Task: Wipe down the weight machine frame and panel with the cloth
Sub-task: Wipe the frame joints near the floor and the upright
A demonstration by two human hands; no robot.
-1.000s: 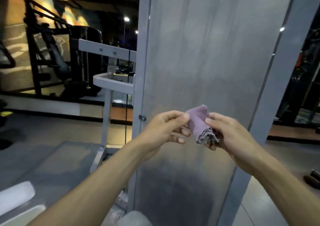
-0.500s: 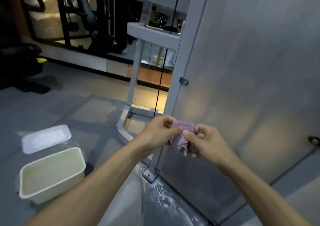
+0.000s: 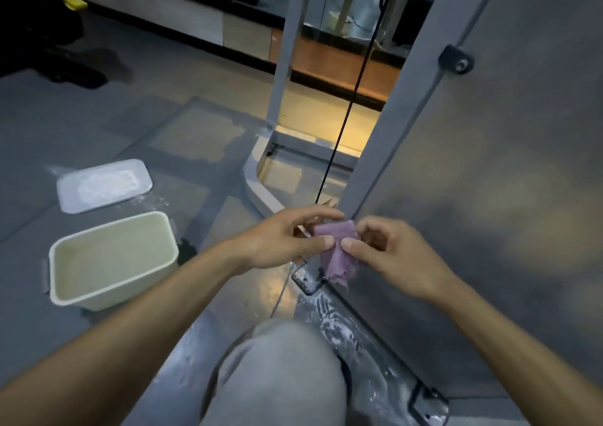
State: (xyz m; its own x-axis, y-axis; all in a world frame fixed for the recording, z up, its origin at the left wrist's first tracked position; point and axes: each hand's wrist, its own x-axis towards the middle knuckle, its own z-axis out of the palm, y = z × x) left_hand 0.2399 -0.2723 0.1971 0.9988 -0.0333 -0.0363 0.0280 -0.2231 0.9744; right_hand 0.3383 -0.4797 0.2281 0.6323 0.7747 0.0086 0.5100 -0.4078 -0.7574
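Note:
A small purple cloth (image 3: 337, 252) hangs folded between both hands, low in front of the weight machine. My left hand (image 3: 287, 239) pinches its left edge with thumb and fingers. My right hand (image 3: 388, 252) pinches its right edge. The machine's grey panel (image 3: 496, 177) fills the right side, and its grey frame post (image 3: 391, 109) slants up along the panel's left edge. A black cable (image 3: 346, 115) runs down beside the post. The cloth is held just off the post's lower end, apart from the panel.
A cream plastic tub (image 3: 111, 259) stands on the grey floor at the left, its white lid (image 3: 104, 184) lying beyond it. My knee in grey fabric (image 3: 277, 370) is at the bottom centre. White wet smears mark the floor by the machine's black base bracket (image 3: 308, 282).
The view has tipped down from the upper panel to the machine's base and floor. Both hands have kept the cloth and lowered with it, and the cloth is now spread a little wider.

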